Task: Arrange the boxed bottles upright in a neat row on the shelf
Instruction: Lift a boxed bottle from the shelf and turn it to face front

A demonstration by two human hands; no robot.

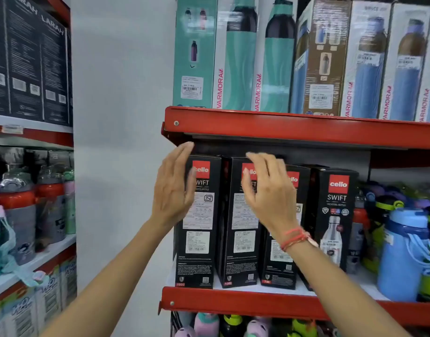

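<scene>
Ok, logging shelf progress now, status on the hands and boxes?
Left hand open at leftmost black box. Right hand open, over second box. Four upright, uneven. Nothing blocking.

Four black boxes (199, 222) are stood upright along the left end of the shelf (233, 302), close together, so little room is left between them. A low dark gap is left above their tops, under the upper red shelf (294, 128) (just deep enough for fingertips, it appears). The left end of the shelf is open towards the white wall (121, 117), and free passage is offered there. To the right, the way is blocked by a blue bottle (401, 254) and other crowded bottles. The front edge is unobstructed.
</scene>
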